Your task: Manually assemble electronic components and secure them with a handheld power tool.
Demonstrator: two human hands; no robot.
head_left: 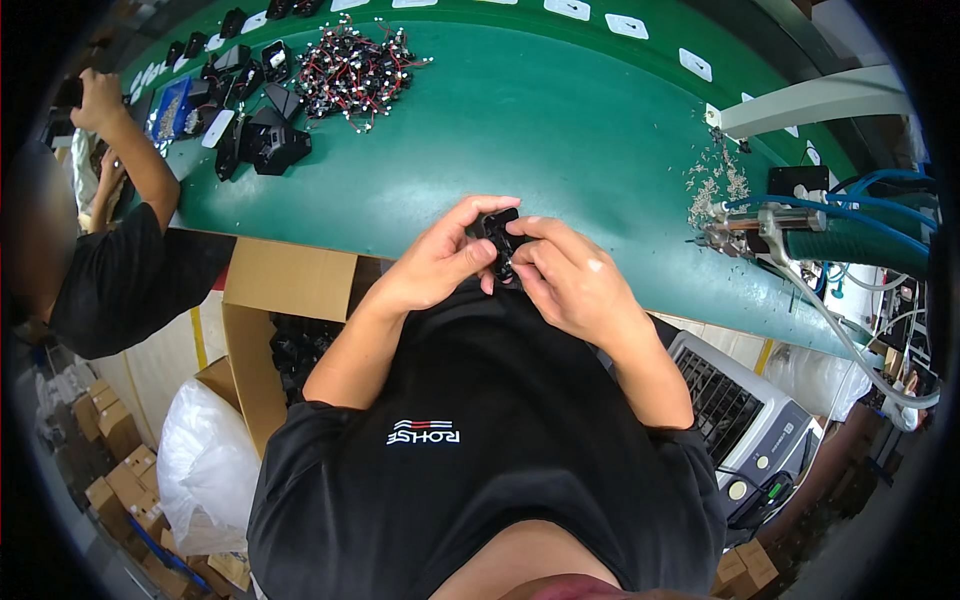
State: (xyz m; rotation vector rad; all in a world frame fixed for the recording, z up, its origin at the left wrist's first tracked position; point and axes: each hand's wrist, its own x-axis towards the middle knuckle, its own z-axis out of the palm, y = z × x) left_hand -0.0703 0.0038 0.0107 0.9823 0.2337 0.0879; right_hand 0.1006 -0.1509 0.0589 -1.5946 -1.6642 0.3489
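Observation:
A small black plastic part (503, 240) is held between my two hands, just over the near edge of the green worktable. My left hand (445, 255) is closed around its left side, thumb across the front. From the right, my right hand (572, 270) pinches at the part with thumb and fingertips. The fingers cover much of it, so its finer shape is hidden. Farther back on the table lies a pile of red and black wires with white connectors (355, 70). Black plastic housings (275, 142) are heaped left of that pile.
An open cardboard box (290, 277) with black parts stands left of my body. Small pale pieces (718, 185) lie scattered near a metal fixture (765, 225) with blue hoses at right. A grey-white machine with a grille (745, 400) is at my right side. A co-worker's arm (140, 160) reaches in at far left.

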